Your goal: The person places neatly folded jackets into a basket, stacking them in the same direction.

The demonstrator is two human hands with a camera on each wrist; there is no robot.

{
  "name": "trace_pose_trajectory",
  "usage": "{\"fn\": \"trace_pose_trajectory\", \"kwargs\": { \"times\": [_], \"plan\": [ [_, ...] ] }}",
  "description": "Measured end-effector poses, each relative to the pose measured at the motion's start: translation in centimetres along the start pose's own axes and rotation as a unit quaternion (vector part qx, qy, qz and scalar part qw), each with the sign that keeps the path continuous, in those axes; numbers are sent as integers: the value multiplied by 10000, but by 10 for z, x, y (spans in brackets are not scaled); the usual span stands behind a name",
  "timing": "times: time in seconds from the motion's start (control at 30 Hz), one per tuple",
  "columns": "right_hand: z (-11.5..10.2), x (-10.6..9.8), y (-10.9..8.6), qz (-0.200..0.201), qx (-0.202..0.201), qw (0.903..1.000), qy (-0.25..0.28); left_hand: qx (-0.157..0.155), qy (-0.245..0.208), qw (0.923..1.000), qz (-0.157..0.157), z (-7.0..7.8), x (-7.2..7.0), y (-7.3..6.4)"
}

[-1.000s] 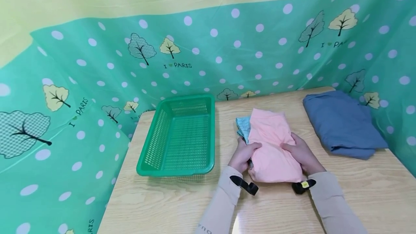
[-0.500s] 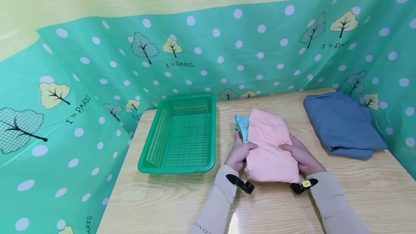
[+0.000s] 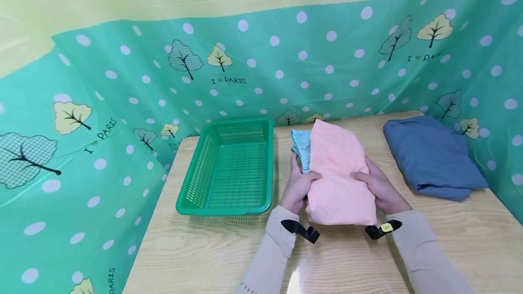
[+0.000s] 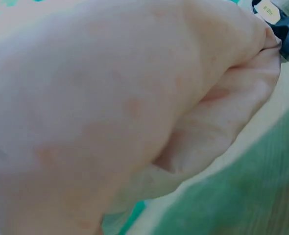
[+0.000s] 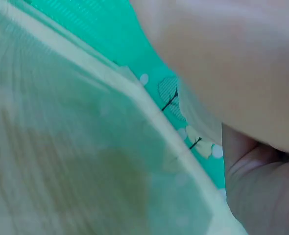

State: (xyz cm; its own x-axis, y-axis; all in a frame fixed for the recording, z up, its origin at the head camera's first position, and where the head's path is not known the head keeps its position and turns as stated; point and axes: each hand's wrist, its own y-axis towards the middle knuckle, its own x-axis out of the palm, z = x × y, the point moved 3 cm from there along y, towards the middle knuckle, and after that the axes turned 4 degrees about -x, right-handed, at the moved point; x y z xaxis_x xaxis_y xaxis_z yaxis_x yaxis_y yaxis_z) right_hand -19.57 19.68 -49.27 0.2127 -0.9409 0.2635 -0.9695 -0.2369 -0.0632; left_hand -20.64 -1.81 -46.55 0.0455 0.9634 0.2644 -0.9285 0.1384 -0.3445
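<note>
Both hands hold a folded bundle of pink cloth (image 3: 339, 162), seen in the head view right of the middle of the table. My left hand (image 3: 297, 186) grips its left side, thumb on top and fingers underneath. Opposite it, my right hand (image 3: 381, 188) grips the right side with the thumb likewise on top. A folded light blue cloth (image 3: 301, 146) sticks out from under the pink one at the upper left. What else lies beneath is hidden. Pale pink fabric (image 4: 110, 98) fills much of the left wrist view. In the right wrist view, my hand appears at the lower right.
Left of the bundle stands a green plastic basket (image 3: 239, 173) with nothing in it. A folded dark blue cloth (image 3: 433, 158) lies at the right on the wooden table (image 3: 204, 253). A green dotted curtain (image 3: 253, 76) hangs around the back and sides.
Both hands have moved the pink and light blue cloths slightly left and away from the body, and the bundle looks a little raised. The grips have stayed the same.
</note>
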Motion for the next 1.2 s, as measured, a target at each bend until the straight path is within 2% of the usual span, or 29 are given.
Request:
{"fn": "trace_pose_trajectory", "kwargs": {
  "times": [0.2, 0.4, 0.63, 0.87, 1.2],
  "plan": [
    [-14, 12, 4, -114, -153, 9998, 70, 136, 86, 9998, 126, 19, -3, -13],
    [-25, 28, 10, -287, -236, 9993, 75, 342, 174, 9991, 190, 33, -13, -22],
    [-37, 52, 19, -301, -115, 9995, -6, 465, 224, 9985, 191, 54, -31, -34],
    [-43, 76, 30, -429, -98, 9990, 55, 380, 218, 9989, 148, 75, -50, -42],
    [-51, 111, 48, -639, 98, 9974, 303, 397, 368, 9985, 33, 105, -83, -45]
  ]
}}
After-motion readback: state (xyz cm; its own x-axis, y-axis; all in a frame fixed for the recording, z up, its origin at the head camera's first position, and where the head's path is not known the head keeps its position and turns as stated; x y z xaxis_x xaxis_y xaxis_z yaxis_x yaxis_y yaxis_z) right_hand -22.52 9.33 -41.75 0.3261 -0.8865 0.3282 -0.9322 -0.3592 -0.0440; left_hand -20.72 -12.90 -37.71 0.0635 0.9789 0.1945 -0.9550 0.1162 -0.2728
